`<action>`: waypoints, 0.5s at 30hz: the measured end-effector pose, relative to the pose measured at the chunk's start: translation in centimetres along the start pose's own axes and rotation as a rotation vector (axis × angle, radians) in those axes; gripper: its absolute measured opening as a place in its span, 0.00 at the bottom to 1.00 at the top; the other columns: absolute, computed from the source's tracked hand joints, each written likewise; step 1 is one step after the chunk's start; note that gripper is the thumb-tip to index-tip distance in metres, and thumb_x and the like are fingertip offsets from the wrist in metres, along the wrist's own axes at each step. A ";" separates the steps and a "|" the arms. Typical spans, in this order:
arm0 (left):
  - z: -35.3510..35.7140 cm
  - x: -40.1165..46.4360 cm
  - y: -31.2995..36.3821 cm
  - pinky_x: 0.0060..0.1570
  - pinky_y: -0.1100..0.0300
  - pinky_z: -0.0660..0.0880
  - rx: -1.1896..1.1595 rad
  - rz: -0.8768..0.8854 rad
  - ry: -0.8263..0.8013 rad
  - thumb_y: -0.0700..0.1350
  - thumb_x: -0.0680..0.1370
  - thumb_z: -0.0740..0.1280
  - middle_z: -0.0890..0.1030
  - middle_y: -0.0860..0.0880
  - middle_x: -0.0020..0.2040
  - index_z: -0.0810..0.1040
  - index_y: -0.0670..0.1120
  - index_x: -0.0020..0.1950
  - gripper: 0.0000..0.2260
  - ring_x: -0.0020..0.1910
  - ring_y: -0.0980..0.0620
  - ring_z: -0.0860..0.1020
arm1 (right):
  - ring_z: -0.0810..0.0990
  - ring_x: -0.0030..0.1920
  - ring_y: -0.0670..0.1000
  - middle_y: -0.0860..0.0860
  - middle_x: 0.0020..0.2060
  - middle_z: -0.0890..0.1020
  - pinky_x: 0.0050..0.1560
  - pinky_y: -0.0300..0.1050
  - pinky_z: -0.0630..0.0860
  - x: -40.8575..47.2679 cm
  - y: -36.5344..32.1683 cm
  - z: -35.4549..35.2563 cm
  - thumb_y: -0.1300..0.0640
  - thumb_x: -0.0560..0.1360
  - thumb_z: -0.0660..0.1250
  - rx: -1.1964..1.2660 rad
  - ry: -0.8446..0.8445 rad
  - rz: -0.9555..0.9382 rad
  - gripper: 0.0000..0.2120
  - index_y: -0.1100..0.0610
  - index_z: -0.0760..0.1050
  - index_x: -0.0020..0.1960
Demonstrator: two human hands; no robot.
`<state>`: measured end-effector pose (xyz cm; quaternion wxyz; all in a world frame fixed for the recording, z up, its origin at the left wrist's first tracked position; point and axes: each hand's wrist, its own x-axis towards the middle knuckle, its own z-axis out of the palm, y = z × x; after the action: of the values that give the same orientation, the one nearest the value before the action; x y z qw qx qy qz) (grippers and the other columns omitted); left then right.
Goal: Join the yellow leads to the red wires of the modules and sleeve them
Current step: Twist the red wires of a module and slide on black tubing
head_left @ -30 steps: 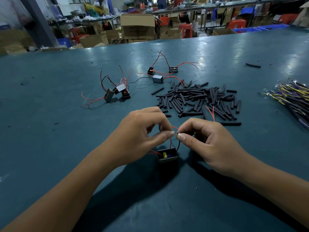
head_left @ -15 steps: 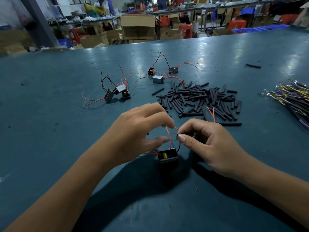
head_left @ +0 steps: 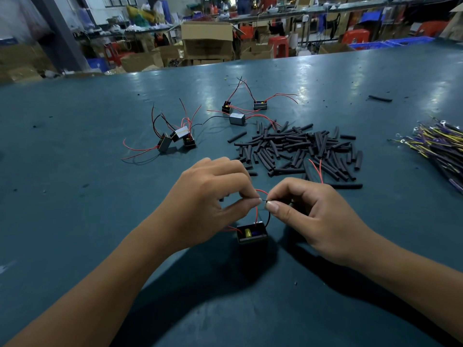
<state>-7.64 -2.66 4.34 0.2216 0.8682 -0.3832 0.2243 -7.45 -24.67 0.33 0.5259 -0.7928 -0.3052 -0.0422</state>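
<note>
Dozens of black sleeves (head_left: 298, 151) strewn across teal bench (head_left: 75, 221).

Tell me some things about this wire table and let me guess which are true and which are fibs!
1. Both hands pinch thin wires just above a small black module. True: the left hand and the right hand meet fingertip to fingertip over it.
2. The pile of black sleeves lies behind the hands. True.
3. The yellow leads are heaped at the left edge of the table. False: they lie at the right edge.
4. Only one module is on the table. False: six more sit farther back, three in a left cluster and three in a right cluster.
5. A lone black sleeve lies far back on the right. True.
</note>
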 end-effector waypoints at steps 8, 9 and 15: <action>-0.1 0.2 0.8 0.38 0.47 0.68 -0.681 -0.637 -0.174 0.47 0.72 0.73 0.79 0.36 0.36 0.82 0.44 0.37 0.07 0.35 0.46 0.71 | 0.75 0.35 0.44 0.40 0.36 0.78 0.37 0.35 0.70 -0.2 -0.3 0.1 0.52 0.76 0.68 -0.032 0.006 -0.014 0.03 0.49 0.78 0.45; 0.0 0.3 1.0 0.36 0.52 0.66 -0.732 -0.721 -0.180 0.45 0.71 0.73 0.78 0.40 0.33 0.82 0.45 0.34 0.06 0.33 0.49 0.70 | 0.75 0.35 0.44 0.41 0.36 0.79 0.37 0.37 0.71 -0.2 -0.4 0.1 0.51 0.76 0.68 -0.042 0.006 -0.015 0.03 0.49 0.78 0.45; 0.2 0.5 1.4 0.24 0.66 0.59 -1.040 -1.017 -0.307 0.42 0.65 0.68 0.71 0.50 0.28 0.80 0.47 0.28 0.06 0.25 0.55 0.62 | 0.76 0.37 0.41 0.41 0.38 0.78 0.40 0.29 0.67 -0.2 -0.7 0.3 0.54 0.76 0.69 -0.119 0.002 -0.071 0.02 0.51 0.78 0.44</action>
<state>-8.37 -3.92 4.74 0.6244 0.7431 -0.0172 -0.2401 -8.03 -24.28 0.65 0.4764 -0.8113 -0.3293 -0.0796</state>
